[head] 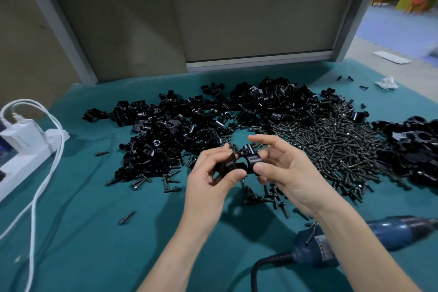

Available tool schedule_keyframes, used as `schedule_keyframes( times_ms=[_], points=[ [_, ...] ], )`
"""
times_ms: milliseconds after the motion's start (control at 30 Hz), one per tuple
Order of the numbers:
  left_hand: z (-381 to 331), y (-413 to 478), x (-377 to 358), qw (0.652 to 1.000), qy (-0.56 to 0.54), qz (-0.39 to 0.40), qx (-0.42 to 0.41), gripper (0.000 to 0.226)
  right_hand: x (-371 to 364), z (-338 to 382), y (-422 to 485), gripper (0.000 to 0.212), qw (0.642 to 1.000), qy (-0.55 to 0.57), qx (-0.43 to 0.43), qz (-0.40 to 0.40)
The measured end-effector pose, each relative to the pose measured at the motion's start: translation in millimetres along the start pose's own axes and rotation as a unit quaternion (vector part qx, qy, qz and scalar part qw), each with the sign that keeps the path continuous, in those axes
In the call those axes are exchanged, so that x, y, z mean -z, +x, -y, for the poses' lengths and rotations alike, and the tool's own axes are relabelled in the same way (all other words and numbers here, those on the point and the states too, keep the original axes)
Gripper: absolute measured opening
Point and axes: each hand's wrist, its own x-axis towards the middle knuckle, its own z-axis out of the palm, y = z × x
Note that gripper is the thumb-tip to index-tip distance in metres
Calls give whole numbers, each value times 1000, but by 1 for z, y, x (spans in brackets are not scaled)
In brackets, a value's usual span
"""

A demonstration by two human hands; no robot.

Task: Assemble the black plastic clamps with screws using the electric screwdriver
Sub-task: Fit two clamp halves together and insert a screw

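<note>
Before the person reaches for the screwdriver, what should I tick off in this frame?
1. Both parts held: the left hand pinches the left clamp half, the right hand grips the right clamp half. Ok.
2. Halves seated flush: they touch, but the fingers hide the joint. Cannot tell.
3. Screw set in the clamp: none visible in it. Not ok.
4. Screws at hand: the screw pile lies on the teal cloth just right of the hands. Ok.
5. Electric screwdriver near: it lies on the cloth under the right forearm, unheld. Ok.
6. A hand free for it: both occupied. Not ok.
</note>
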Motion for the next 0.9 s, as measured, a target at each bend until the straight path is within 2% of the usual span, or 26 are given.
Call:
schedule_keyframes(
  times_ms=[100,233,400,533,600,733,900],
  points=[
    [0,-2,-1,998,47,-6,-30,27,-1,-1,1,50,996,76,-39,5],
    [5,-2,-4,1000,14,-13,-4,33,-3,-2,2,44,990,119,-67,-21],
    [6,-4,-7,996,-80,32,37,39,-2,-2,2,44,980,182,-74,-33],
    [3,-4,-6,999,-25,3,35,15,0,-2,2,38,982,164,-76,-50],
    [2,-4,-6,998,-60,-1,29,11,-2,-2,1,38,983,159,-75,-48],
    [0,-1,-2,985,-153,10,81,25,-3,0,0,39,984,155,-73,-38],
    [0,1,-2,981,-165,36,100,35,-1,0,1,37,984,162,-74,-29]
  ],
)
